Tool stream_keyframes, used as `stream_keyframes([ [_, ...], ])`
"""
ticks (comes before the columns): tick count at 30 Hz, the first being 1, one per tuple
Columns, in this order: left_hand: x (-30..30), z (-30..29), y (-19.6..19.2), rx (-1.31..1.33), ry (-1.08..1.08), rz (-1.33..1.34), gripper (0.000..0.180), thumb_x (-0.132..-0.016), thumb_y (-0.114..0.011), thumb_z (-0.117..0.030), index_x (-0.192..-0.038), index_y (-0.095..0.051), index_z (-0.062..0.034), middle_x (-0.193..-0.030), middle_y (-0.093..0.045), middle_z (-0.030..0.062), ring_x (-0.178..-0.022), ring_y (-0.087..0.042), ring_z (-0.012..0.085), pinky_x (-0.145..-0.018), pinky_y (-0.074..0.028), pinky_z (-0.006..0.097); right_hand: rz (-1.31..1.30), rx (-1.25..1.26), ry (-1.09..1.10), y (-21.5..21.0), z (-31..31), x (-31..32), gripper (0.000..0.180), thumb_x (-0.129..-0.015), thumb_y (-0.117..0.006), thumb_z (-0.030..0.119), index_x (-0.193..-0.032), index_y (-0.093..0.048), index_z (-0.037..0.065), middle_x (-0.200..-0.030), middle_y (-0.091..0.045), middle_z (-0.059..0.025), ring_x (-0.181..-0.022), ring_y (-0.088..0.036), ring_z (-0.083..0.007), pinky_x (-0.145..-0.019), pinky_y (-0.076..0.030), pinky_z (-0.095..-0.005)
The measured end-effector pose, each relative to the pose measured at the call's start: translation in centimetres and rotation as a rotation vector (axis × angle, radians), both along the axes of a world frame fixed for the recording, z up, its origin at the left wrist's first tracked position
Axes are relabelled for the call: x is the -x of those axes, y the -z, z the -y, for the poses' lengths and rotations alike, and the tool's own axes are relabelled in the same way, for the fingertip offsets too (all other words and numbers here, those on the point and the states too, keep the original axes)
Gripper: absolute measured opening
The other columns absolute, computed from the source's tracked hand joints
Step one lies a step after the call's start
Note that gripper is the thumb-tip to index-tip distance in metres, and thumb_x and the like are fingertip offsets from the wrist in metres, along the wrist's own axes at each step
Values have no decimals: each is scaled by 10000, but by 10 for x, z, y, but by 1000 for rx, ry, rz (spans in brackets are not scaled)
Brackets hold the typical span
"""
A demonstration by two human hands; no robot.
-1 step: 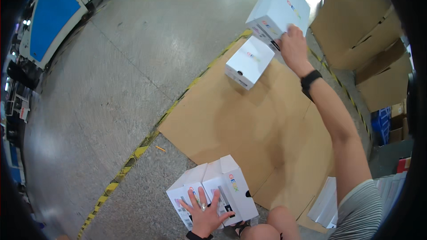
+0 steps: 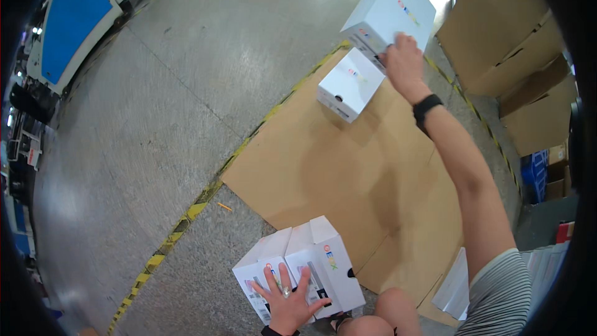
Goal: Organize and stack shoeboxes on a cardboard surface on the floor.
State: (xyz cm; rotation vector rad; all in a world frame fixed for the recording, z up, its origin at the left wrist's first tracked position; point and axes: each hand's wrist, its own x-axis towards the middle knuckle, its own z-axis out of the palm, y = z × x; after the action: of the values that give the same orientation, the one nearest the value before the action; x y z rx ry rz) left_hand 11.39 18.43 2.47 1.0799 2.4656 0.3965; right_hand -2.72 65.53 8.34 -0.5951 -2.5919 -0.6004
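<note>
The left hand (image 2: 287,295) lies spread flat on two white cardboard boxes (image 2: 298,267); the right hand (image 2: 401,59) apparently grips a raised white carton (image 2: 388,12) above the flat brown cardboard sheet (image 2: 348,168).

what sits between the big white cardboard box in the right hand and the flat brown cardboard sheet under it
A smaller white cardboard box stands on the brown cardboard sheet directly beside and partly under the large white cardboard box that the right hand grips. The rest of the sheet, toward the person, shows nothing on it.
</note>
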Motion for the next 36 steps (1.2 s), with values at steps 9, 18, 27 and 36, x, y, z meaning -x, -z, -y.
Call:
stream_keyframes([
  [9,11,-19,-42,-43,-46,-16,861,-594,-573,-642,-1314,-309,-250,-1405,-78,183,-1260,-27,458,-893,-2,695,401,210,174,73,-6,57,213,-739,-542,125,-905,-629,22,-1046,-463,-110,-951,-478,-283,-770,-439,-409],
  [18,9,-26,-51,-152,-32,18,847,-603,-581,-629,-1316,-302,-267,-1415,-61,158,-1269,-5,442,-888,26,694,350,129,278,75,-5,53,168,-736,-542,118,-851,-650,61,-1021,-498,-107,-944,-499,-259,-749,-451,-334],
  [27,15,-14,-46,20,-41,96,855,-601,-590,-626,-1307,-333,-216,-1409,-30,193,-1261,13,461,-895,66,673,159,234,-234,136,44,22,189,-670,-559,81,-840,-550,-1,-887,-488,-169,-871,-491,-303,-748,-432,-385],
  [36,17,-12,-64,-49,-59,67,860,-597,-582,-644,-1297,-356,-199,-1393,-22,239,-1250,38,480,-893,82,669,71,1101,184,178,23,45,563,-729,-435,33,-1235,-231,-106,-1260,-290,-292,-1184,-307,-375,-992,-273,-359],
])
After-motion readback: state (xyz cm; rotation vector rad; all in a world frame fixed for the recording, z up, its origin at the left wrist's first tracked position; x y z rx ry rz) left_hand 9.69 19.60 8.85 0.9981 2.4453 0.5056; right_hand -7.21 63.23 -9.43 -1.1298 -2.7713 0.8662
